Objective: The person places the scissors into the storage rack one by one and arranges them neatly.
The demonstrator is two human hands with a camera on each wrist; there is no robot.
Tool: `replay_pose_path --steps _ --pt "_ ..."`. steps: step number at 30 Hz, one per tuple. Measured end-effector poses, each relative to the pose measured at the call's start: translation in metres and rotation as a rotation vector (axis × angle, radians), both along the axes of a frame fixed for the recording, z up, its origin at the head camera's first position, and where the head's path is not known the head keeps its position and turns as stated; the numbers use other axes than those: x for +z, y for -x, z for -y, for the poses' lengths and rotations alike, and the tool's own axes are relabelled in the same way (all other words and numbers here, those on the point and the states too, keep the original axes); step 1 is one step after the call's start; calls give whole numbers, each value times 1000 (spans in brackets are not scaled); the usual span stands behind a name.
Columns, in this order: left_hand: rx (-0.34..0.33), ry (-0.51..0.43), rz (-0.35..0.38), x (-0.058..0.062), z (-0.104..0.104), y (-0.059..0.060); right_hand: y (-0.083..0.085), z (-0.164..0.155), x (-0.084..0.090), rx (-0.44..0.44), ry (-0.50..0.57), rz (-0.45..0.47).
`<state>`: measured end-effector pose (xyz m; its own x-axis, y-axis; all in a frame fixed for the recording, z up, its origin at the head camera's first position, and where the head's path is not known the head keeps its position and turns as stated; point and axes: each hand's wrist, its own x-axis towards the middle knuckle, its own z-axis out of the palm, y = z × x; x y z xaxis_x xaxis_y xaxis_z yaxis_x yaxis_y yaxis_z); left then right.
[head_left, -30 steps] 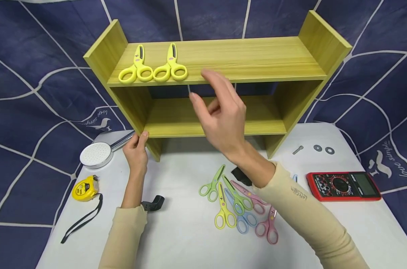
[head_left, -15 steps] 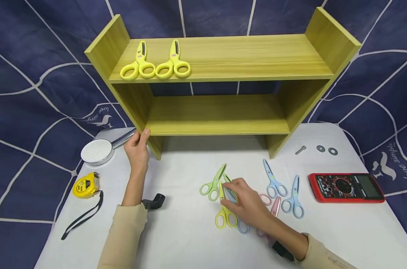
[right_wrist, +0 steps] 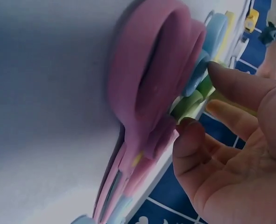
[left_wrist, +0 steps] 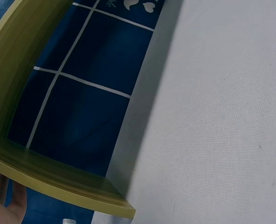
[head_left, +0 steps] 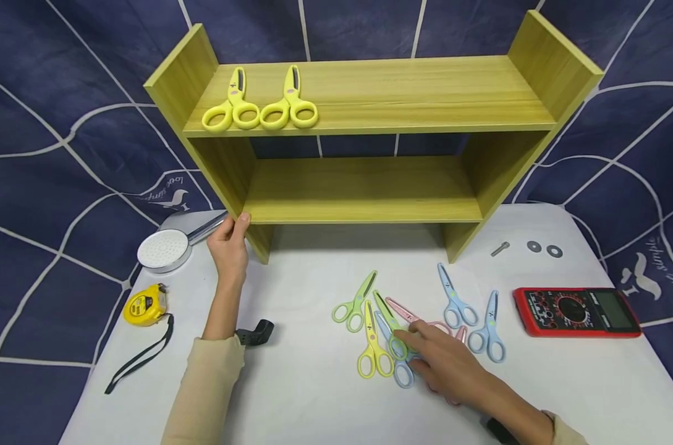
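Note:
My left hand (head_left: 229,240) grips the lower front edge of the left side panel of a yellow-green wooden shelf (head_left: 369,93); the left wrist view shows that panel's edge (left_wrist: 58,179) and my palm (left_wrist: 4,207). Two yellow scissors (head_left: 258,110) lie on the top board. On the white table (head_left: 314,395), my right hand (head_left: 411,342) lies on a heap of coloured scissors, thumb and fingertips pinching the handle of the green scissors (head_left: 393,330). Up close, my right hand (right_wrist: 201,100) meets the green handle (right_wrist: 189,105) beside the pink scissors (right_wrist: 147,84).
Light green scissors (head_left: 354,304), yellow scissors (head_left: 372,349) and two light blue scissors (head_left: 469,315) lie around the heap. A shower head (head_left: 160,250), tape measure (head_left: 143,306) and black clip (head_left: 255,334) sit left; a red multimeter (head_left: 578,311), bolt (head_left: 500,248) and washers (head_left: 543,249) right.
My right hand came down from the shelf's top board to the scissors heap, then slid from the blades to the green handles. My left hand stayed on the shelf.

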<state>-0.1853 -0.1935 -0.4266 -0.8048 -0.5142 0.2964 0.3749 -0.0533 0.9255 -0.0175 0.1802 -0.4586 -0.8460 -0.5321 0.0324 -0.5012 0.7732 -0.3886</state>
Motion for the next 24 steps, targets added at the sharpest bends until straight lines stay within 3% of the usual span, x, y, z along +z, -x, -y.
replay_pose_path --steps 11,19,24 --pt "-15 7 -8 0 1 0 10 0 3 69 52 188" --pt "-10 5 -24 0 1 0 10 -5 4 111 66 175" --pt "-11 14 -32 1 1 0 12 -10 5 118 94 278"
